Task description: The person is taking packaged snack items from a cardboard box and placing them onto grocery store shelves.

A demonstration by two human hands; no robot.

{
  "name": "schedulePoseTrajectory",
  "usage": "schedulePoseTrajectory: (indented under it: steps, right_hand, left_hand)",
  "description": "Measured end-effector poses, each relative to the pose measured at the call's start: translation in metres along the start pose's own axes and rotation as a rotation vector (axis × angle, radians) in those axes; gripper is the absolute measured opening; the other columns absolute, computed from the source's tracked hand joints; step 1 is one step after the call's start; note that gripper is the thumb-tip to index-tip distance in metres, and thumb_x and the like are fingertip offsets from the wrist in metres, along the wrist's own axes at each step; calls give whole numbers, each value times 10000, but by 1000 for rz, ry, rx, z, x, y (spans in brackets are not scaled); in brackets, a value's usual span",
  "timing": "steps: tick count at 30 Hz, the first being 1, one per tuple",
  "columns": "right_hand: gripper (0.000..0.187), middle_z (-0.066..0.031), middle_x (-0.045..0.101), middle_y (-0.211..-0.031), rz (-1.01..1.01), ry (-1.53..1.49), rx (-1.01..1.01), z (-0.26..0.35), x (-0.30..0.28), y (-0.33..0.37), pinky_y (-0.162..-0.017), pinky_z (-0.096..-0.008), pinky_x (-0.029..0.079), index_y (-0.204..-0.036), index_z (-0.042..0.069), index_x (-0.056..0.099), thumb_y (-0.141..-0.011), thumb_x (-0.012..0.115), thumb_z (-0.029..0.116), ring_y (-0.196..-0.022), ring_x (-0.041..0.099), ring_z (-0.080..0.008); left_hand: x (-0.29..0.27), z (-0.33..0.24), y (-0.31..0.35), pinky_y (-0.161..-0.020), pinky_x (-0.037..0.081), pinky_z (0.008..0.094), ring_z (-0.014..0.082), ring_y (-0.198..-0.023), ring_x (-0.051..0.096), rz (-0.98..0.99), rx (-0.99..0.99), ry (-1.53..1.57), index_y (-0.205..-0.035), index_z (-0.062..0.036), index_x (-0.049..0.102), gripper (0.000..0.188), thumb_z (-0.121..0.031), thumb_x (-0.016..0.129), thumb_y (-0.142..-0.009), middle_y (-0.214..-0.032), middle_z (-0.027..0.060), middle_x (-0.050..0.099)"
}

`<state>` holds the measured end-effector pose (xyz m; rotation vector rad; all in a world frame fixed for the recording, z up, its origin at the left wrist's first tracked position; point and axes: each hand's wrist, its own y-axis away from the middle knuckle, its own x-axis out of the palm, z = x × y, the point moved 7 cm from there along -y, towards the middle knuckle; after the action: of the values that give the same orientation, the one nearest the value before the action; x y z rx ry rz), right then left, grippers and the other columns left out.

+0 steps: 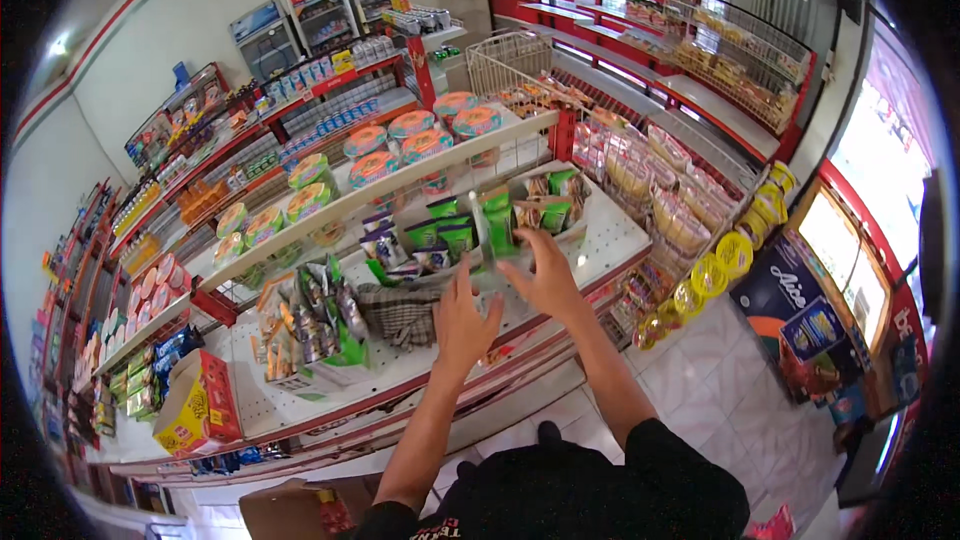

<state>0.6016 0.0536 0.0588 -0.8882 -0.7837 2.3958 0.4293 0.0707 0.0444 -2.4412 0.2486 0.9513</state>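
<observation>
Both of my hands are raised over the near part of a white perforated shelf. My left hand (465, 320) has its fingers stretched forward and its thumb apart, with nothing visible in it. To its right, my right hand (545, 280) is also open, fingers spread near a thin pale upright panel (481, 232). Whether the fingertips touch the panel cannot be told. Beyond my hands stand green snack packets (497, 223) and purple-and-white packets (383, 242) in display boxes. A grey checked cloth (402, 314) lies crumpled left of my left hand.
A box of upright sachets (312, 315) and a yellow-red carton (203, 405) stand on the shelf's left. Behind a rail (400, 185) are several round tubs (410, 124). Bread packs (630, 165) and yellow-lidded tubs (708, 273) hang at right. A cardboard box (285, 510) sits below.
</observation>
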Motion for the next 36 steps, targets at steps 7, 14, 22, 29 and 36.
schedulePoseTrajectory:
  steps: [7,14,22,29,36]
  right_hand:
    - [575,-168,551,-1020,97,82,-3,-54,-62,-7,-695,-370,494,-992,3,563,-705,884,384,-917,589,-270]
    - [602,-194,693,-1011,272,-189,268,-98,-113,-12,-871,-404,501,-1150,-1,572,-765,845,373,-964,676,-323]
    - [570,-149,698,-1016,289,-251,243,-102,-120,-11,-896,-331,517,-1202,-19,531,-795,837,237,-991,677,-195]
    - [709,-181,627,-1219,132,-308,216,-119,-138,-18,-976,-353,479,-1359,-23,433,-822,812,244,-1116,627,-234]
    - [886,-197,556,-1314,-41,-308,234,-133,-134,-20,-1027,-404,425,-1424,-12,391,-752,860,329,-1212,550,-307]
  left_hand:
    - [4,-11,-20,-830,397,457,317,-929,508,-340,-34,-186,-1169,-82,567,521,-354,805,-794,-970,131,527]
    - [6,-27,-22,-756,400,399,285,-846,444,-256,49,21,-796,-32,494,483,-259,903,-674,-904,108,439]
    - [65,-55,-46,-779,436,338,251,-894,463,-73,130,309,-772,-37,472,472,-163,900,-618,-951,93,437]
    - [104,-70,-80,-744,425,260,142,-845,416,57,225,373,-880,-35,478,524,-193,924,-654,-1056,51,373]
    - [124,-84,-104,-790,466,309,187,-929,461,64,195,306,-959,-26,507,588,-249,944,-633,-1149,85,389]
